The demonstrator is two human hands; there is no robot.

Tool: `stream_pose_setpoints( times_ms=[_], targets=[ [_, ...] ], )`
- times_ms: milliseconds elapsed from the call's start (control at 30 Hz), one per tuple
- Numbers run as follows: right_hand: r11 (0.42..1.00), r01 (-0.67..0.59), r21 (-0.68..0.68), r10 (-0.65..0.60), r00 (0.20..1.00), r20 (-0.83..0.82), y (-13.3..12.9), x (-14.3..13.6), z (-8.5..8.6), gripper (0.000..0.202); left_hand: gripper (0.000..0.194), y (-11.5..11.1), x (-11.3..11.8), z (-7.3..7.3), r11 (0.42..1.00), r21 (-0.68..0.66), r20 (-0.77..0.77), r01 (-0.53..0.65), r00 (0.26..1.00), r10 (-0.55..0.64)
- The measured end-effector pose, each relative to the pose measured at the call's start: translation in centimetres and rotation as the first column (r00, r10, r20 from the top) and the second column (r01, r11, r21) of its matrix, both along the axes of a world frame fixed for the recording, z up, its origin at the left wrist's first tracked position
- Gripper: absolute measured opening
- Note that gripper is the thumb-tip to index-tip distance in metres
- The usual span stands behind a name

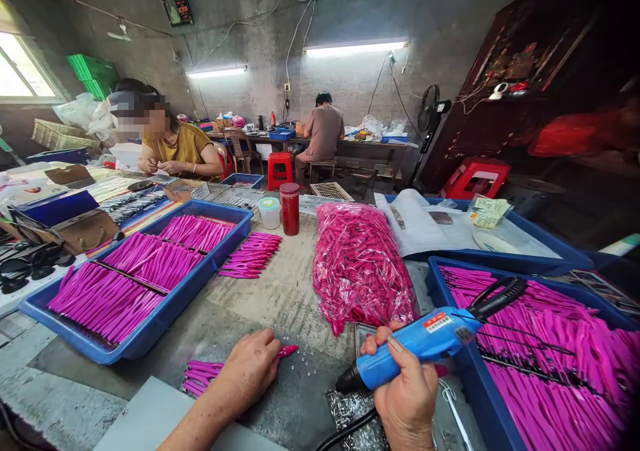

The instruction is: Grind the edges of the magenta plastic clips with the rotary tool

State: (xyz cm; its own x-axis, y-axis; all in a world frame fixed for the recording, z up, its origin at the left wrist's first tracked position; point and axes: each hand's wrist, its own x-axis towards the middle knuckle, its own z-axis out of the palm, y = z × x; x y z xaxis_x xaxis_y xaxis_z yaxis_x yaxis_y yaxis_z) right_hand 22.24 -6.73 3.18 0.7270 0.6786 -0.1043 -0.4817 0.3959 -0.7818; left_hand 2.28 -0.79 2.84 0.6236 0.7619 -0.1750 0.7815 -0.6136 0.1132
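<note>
My left hand [255, 361] is low over the table with its fingers curled. A slim pink plastic piece [289, 351] sticks out past the fingertips. More pink pieces [203, 374] lie in a small pile beside the wrist. Tiny metal rings [301, 354] are scattered on the table just right of that hand. My right hand [407, 391] is wrapped round a blue handheld power tool [415, 348], held above the table. Its black nose tilts down to the left, and a black loop is at the upper end. A clear bag of small metal parts [353, 411] lies below it.
Blue trays [235, 228] full of pink pieces flank the table. A bulging clear bag of pink parts [363, 264] stands in the middle, near a red canister [289, 208] and lidded tub [270, 212]. A black cord [345, 431] trails below. Two people [183, 141] sit beyond.
</note>
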Motion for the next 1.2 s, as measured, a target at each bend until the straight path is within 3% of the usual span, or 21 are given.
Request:
stream_pose_setpoints(
  times_ms=[600,967,1200],
  targets=[
    [1.0,0.021,-0.024,-0.021,0.999,-0.029,0.1,0.0,0.0,0.036,0.022,1.6,-1.8,-1.2,0.993,-0.026,0.172,-0.113,0.978,0.116],
    [1.0,0.001,-0.007,-0.001,0.999,-0.032,0.1,0.2,-0.3,0.036,0.022,1.6,-1.8,0.8,0.999,0.005,0.012,0.037,0.999,-0.037],
    [1.0,-0.008,-0.009,0.007,0.999,-0.049,0.1,0.1,-0.1,0.035,0.022,1.7,-0.7,0.6,1.0,0.006,-0.088,-0.022,0.996,0.023]
  ],
)
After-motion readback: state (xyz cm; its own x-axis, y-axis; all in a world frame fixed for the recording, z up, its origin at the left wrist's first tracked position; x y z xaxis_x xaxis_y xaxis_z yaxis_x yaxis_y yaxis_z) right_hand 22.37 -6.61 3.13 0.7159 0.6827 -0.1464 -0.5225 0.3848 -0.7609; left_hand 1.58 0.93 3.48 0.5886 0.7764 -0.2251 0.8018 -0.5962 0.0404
